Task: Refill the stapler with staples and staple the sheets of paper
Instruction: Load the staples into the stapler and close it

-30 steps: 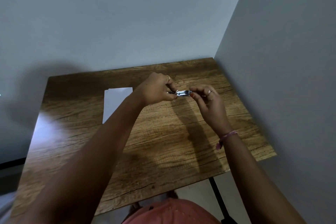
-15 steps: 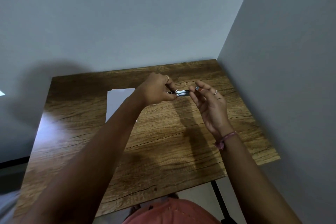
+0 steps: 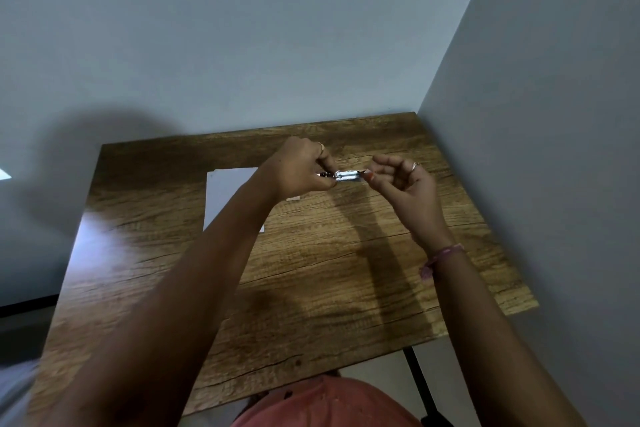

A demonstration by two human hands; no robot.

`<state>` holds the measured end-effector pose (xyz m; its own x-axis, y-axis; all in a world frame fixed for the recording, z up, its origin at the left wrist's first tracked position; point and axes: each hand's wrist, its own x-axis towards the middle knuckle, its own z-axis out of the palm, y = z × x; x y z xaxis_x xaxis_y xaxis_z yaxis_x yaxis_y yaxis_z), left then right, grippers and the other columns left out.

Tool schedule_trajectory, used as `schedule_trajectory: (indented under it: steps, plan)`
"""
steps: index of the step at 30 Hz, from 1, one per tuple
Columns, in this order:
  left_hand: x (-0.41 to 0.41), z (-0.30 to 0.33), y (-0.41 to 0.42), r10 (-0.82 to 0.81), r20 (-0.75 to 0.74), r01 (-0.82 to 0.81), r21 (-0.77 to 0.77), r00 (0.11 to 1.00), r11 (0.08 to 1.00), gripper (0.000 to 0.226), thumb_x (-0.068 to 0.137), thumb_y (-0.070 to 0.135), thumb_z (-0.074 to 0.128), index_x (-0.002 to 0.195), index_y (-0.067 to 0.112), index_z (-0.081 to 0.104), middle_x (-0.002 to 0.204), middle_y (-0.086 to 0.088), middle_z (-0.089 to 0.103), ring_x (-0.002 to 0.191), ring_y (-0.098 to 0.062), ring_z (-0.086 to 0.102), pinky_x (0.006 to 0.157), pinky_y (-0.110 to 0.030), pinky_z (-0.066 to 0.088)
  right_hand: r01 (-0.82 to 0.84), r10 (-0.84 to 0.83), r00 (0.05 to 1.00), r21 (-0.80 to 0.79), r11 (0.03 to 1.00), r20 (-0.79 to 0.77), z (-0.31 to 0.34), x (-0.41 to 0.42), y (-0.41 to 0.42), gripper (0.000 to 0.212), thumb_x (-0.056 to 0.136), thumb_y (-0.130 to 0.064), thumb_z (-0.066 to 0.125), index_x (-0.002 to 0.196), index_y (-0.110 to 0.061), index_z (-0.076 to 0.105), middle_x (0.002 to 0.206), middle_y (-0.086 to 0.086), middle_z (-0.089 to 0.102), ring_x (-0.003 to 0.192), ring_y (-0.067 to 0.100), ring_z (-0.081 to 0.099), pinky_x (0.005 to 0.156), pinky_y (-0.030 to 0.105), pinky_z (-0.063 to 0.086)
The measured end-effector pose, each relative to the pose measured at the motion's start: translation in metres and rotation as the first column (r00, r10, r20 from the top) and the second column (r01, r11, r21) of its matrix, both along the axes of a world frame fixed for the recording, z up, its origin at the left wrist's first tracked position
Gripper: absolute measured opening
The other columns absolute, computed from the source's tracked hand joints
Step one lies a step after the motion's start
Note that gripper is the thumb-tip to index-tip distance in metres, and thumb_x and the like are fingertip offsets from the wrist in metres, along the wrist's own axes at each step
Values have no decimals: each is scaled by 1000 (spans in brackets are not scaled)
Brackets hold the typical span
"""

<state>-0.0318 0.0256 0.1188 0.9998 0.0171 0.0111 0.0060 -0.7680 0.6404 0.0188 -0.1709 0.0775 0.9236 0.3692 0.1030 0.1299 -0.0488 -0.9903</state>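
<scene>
A: Nearest you, both forearms reach out over the wooden table (image 3: 311, 288), and out at the far end your left hand (image 3: 298, 166) is closed tight round one end of the small metal stapler (image 3: 348, 175), holding it up clear of the tabletop.

B: And your right hand (image 3: 408, 184) has its fingers curled in, thumb and fingertip pinched at the stapler's other end. Whether there's a strip of staples in that pinch, I can't tell; it's too small to see.

A: This looks like the loading step. Keep the left grip steady and the channel level, feed straight along the rail, and don't force it. A tilted strip will likely jam or break apart.

B: Beyond your hands, the sheets of paper (image 3: 228, 198) lie flat on the table, partly under your left forearm, not stapled yet by the look of it.

A: Any writing? None I can read; no brand shows on the stapler, and the paper looks blank.
</scene>
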Motion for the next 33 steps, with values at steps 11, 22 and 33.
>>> schedule_trajectory:
  steps: [11,22,33]
  plan:
    - [4,5,3,-65,74,56,121,995,991,22,78,16,74,100,12,73,97,-5,73,87,-14,63,78,-32,53,168,64,826,-353,920,559,-3,5,16,24,83,-24,71,105,-17,66,98,-2,71,95,-2,60,85,3,38]
    - [0,5,9,-57,83,48,105,995,993,22,78,16,75,99,11,73,95,-4,73,78,-9,61,66,-19,47,160,58,779,-288,944,624,-4,1,17,19,83,-18,71,101,-15,66,98,-10,67,94,5,64,84,18,50]
    - [-2,9,11,-70,49,64,125,996,990,21,79,17,74,99,12,73,96,-4,73,84,-13,63,78,-34,54,151,104,796,-361,920,596,-8,3,18,19,84,-22,69,102,-16,67,100,-4,70,95,4,63,84,22,51]
